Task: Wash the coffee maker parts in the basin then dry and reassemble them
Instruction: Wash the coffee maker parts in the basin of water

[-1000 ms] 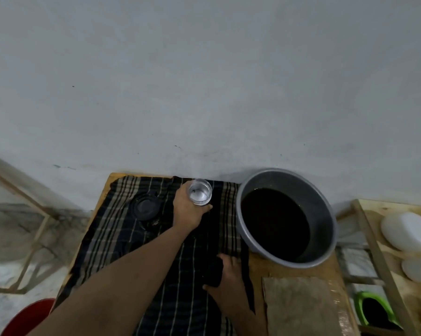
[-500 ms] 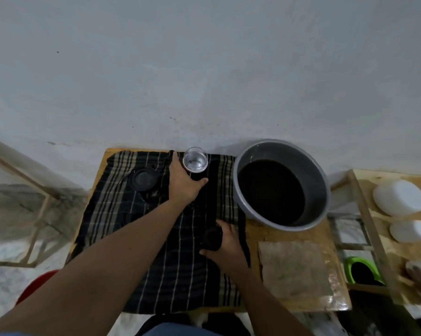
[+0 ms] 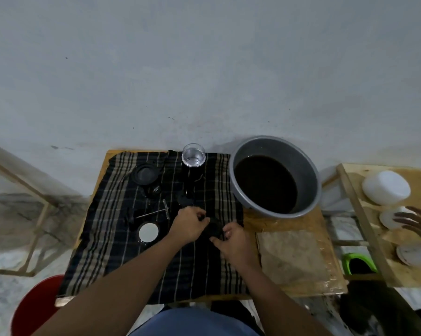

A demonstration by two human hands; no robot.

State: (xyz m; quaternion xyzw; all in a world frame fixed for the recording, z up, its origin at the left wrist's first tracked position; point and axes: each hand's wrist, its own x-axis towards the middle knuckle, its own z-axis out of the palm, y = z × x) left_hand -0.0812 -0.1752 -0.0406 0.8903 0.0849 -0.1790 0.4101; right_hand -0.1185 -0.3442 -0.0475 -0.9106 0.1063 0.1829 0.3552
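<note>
One part (image 3: 214,229) between left hand (image 3: 191,226), right hand (image 3: 232,243)

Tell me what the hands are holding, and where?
A small black part: the left hand grips its left side, the right hand its right side.

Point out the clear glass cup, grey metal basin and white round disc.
clear glass cup (image 3: 193,156): head view, open top.
grey metal basin (image 3: 307,178): head view, right inner wall.
white round disc (image 3: 148,231): head view, centre.
</note>
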